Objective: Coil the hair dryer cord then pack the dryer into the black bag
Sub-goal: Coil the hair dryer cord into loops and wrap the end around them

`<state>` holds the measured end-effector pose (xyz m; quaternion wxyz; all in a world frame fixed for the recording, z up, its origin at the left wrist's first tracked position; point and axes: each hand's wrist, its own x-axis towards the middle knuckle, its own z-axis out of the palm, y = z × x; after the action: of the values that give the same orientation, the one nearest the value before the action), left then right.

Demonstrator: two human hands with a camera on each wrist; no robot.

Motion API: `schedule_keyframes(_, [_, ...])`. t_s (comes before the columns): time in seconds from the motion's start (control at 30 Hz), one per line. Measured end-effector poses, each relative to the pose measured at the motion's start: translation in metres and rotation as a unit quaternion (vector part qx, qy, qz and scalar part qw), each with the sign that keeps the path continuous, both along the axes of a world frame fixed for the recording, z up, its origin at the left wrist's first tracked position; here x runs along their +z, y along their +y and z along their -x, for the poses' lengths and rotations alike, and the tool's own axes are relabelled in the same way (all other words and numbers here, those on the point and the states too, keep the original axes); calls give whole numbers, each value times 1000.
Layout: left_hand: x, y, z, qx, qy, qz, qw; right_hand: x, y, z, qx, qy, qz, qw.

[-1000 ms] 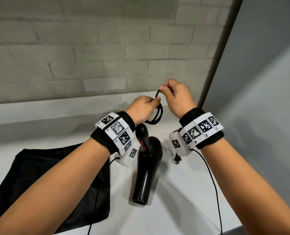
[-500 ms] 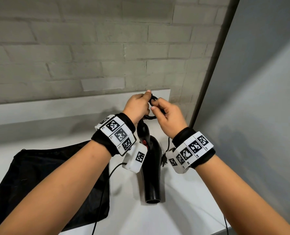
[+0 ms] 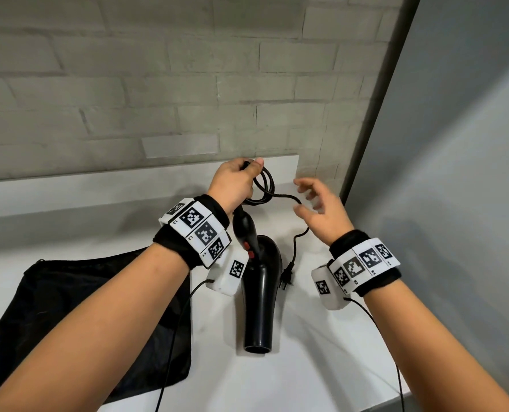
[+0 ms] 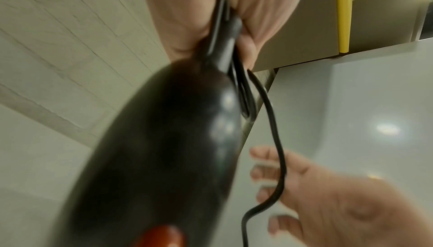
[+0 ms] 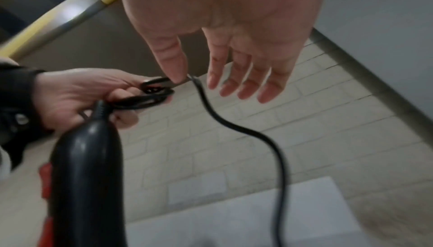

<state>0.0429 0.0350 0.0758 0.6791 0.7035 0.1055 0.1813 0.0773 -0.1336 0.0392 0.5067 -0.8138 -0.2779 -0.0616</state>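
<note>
the left hand [image 3: 232, 182] grips the coiled cord [image 3: 263, 185] above the dryer [image 3: 260, 292] on the worktop [image 3: 321, 367]; the right hand [image 3: 324, 212] hangs open beside the loose tail. that slack could let the loops spring apart before reaching the bag [image 3: 69, 307].

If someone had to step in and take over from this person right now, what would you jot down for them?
Left hand: grips the coiled loops of cord, at the dryer's handle end.
Right hand: open, fingers spread, holding nothing; the loose cord runs right by the thumb.
Dryer: its nozzle points toward you; whether it rests on the counter is unclear.
Plug: hangs beside the dryer, uncoiled.
Bag: flat on the counter, left of the dryer.
Done: a few loops.
Left: coil the last stretch with the plug, then put the dryer in the bag.
</note>
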Motion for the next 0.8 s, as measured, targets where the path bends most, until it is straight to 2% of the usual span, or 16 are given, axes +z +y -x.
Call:
schedule_keyframes(0.1, [0,3,2,-8,-4,15,1000,-20,-14,-11,-55,86,160,982])
schedule_keyframes(0.2, [-1,5,3,-5,-6,24,1000,-48,-20,-15,-85,155,331,927])
schedule_keyframes(0.27, [-1,6,4,-4,-5,30,1000,-66,-18,-13,-56,191,401,894])
schedule_keyframes(0.37, [0,5,6,-5,-1,30,1000,-84,-9,-10,-27,232,447,864])
schedule_keyframes(0.47, [0,5,8,-7,1,25,1000,-93,1,-9,-31,237,456,857])
schedule_keyframes(0.53, [1,3,10,-12,2,36,999,-95,7,-9,-26,245,440,864])
schedule_keyframes(0.73, [6,-1,14,-9,-11,78,997,-85,13,0,-9,323,285,903])
schedule_keyframes(0.8, [6,-1,15,-14,-10,87,996,-83,10,-8,-44,298,210,930])
